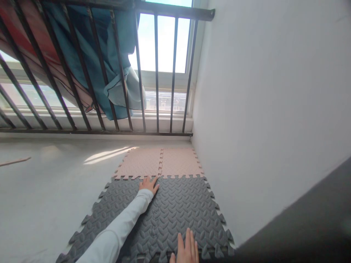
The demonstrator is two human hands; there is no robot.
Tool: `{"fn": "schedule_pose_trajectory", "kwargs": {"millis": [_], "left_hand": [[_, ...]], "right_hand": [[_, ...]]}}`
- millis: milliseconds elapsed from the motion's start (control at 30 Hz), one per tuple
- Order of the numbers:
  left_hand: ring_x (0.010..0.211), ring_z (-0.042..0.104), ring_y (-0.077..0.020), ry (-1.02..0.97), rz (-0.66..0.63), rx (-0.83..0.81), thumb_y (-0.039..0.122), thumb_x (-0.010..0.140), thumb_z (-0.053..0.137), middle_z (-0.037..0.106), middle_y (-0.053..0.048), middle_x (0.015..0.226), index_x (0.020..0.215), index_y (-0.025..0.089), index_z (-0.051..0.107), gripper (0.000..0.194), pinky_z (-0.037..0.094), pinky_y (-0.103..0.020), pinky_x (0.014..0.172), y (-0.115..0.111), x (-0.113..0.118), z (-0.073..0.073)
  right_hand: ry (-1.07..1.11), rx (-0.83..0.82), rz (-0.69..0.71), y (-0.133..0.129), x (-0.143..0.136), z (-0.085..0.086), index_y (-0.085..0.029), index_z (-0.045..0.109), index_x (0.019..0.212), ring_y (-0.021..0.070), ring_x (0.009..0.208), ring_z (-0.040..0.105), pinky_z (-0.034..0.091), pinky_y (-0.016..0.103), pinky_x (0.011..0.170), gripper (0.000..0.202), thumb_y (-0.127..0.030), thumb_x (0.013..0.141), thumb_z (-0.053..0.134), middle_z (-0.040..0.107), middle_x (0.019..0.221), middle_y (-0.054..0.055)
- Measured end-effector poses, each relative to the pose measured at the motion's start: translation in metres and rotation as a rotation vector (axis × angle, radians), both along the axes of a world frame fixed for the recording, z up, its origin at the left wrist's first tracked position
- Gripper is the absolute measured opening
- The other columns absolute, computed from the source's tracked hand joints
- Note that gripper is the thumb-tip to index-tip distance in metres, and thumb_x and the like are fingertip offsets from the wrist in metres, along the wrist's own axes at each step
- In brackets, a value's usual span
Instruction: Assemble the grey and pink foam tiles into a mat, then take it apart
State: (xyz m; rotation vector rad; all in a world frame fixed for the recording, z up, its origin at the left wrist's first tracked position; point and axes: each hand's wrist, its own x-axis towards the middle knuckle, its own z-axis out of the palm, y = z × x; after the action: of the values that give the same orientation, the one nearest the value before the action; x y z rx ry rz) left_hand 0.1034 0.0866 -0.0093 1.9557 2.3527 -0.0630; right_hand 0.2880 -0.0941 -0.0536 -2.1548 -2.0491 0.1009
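My left hand (148, 184) lies with fingers spread at the far edge of the dark grey foam mats (183, 204), where they meet the pink foam mats (142, 160). Its fingertips touch the toothed seam between the two colours. Close to me, my right hand (188, 250) is at the near toothed edge of the grey mats, fingers stretched out and holding nothing; its wrist is out of view. The grey mats have a raised diamond-like tread. Two pink tiles sit side by side, joined along a toothed seam.
A white wall (260, 109) runs along the right of the mats. Ahead stands a black metal railing (164, 134), with blue and pink cloth (90, 65) hanging by the window. On the pale floor (55, 197) at left lies a thin strip (16, 161).
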Motion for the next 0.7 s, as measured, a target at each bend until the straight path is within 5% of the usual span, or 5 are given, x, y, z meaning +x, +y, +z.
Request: {"fn": "schedule_pose_trajectory", "kwargs": {"millis": [300,533,700], "left_hand": [[0.119,0.033,-0.0293,-0.057,0.030,-0.029,0.050,0.077,0.033,0.040,-0.010,0.130,0.124,0.038,0.040,0.049,0.031,-0.046,0.090,0.001,0.003,0.007],[0.127,0.023,-0.0226,-0.038,0.131,0.042,0.041,0.080,0.024,0.026,-0.010,0.140,0.130,0.016,0.034,0.057,0.017,-0.044,0.103,0.001,-0.026,-0.007],[0.128,0.023,-0.0224,-0.030,0.102,-0.101,0.047,0.079,0.025,0.025,-0.007,0.141,0.130,0.020,0.033,0.059,0.019,-0.048,0.102,0.005,-0.041,-0.003]], "right_hand": [[0.021,-0.044,0.031,0.002,0.004,-0.003,-0.022,0.057,0.110,0.0303,0.118,0.036,0.030,0.046,0.097,0.047,-0.032,0.065,0.052,0.044,0.127,0.010],[0.022,-0.074,0.032,0.002,0.006,-0.002,-0.022,0.056,0.112,0.0287,0.120,0.034,0.030,0.045,0.098,0.048,-0.030,0.065,0.050,0.042,0.128,0.009],[0.021,-0.071,0.039,0.002,0.007,0.001,-0.022,0.056,0.113,0.0286,0.119,0.036,0.030,0.046,0.097,0.048,-0.032,0.066,0.050,0.042,0.128,0.009]]}}
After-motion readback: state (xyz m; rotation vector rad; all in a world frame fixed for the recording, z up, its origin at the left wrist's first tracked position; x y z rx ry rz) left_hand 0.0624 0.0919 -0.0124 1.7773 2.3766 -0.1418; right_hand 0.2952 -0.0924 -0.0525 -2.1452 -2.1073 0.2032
